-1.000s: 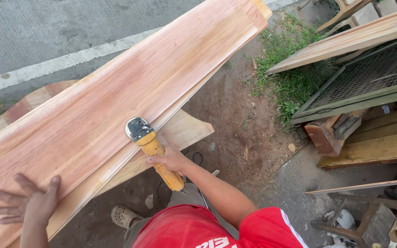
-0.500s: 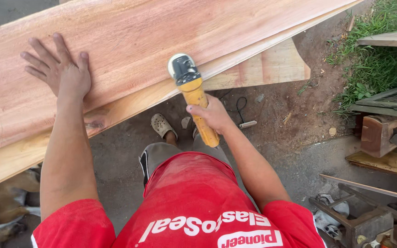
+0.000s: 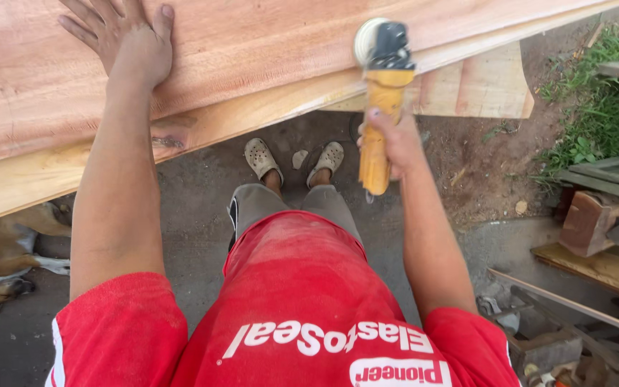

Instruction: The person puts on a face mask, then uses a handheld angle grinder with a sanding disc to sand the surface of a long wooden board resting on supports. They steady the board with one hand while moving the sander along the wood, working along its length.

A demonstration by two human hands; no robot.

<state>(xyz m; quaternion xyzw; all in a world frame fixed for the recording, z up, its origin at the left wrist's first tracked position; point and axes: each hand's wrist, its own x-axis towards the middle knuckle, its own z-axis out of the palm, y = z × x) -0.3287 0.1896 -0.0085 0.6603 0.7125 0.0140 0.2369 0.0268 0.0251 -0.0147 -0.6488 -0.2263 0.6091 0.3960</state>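
Grinder (image 3: 381, 93), gripped by its yellow handle in the right hand (image 3: 394, 140) with fingers wrapped tight, sets its disc on the plank (image 3: 266, 50), while the left hand (image 3: 127, 39) lies flat with fingers spread, likely steadying the reddish board above bare dirt (image 3: 467, 165) beside grass (image 3: 603, 107), outdoors.

A long reddish plank (image 3: 266, 64) lay tilted over a paler board (image 3: 478, 82); a flat left hand (image 3: 127, 39) rested on it.
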